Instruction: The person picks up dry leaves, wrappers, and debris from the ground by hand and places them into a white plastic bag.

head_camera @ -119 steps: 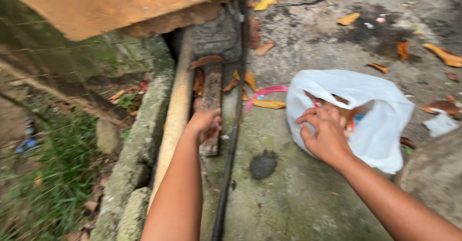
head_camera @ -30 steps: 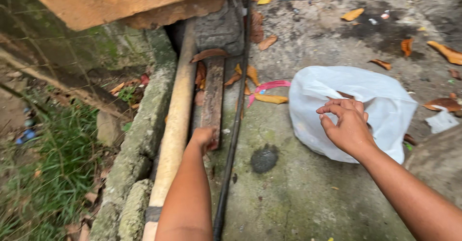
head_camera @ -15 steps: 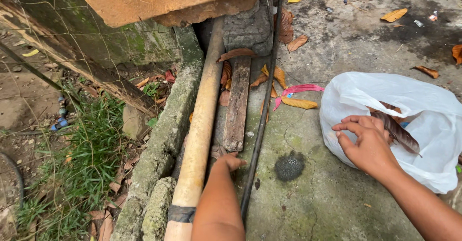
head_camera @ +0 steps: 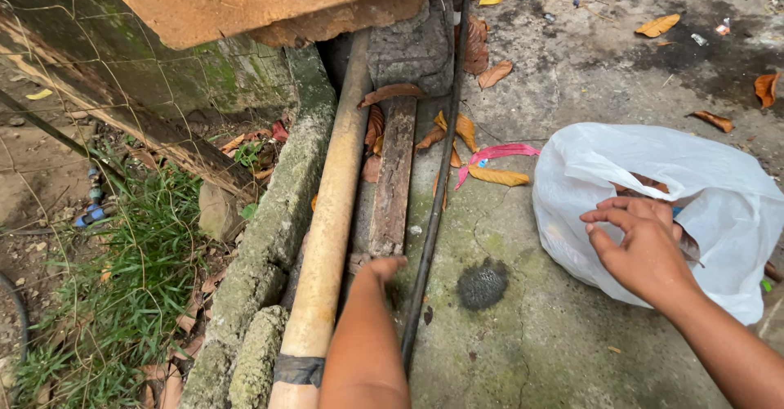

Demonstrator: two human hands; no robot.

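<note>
Cracked concrete ground (head_camera: pixel 539 335) with dry leaves runs beside a mossy curb (head_camera: pixel 278 237) and grass at 9 o'clock. At 6 o'clock the left hand (head_camera: pixel 382 268) reaches into the gap between the yellowish pipe (head_camera: pixel 331 213) and the thin black pipe (head_camera: pixel 433 205), at the near end of an old plank (head_camera: pixel 392 180); its fingers are hidden, so I cannot tell its grip. At 3 o'clock the right hand (head_camera: pixel 641 245), fingers curled, holds the rim of the white plastic bag (head_camera: pixel 719 205) with leaves inside.
</note>
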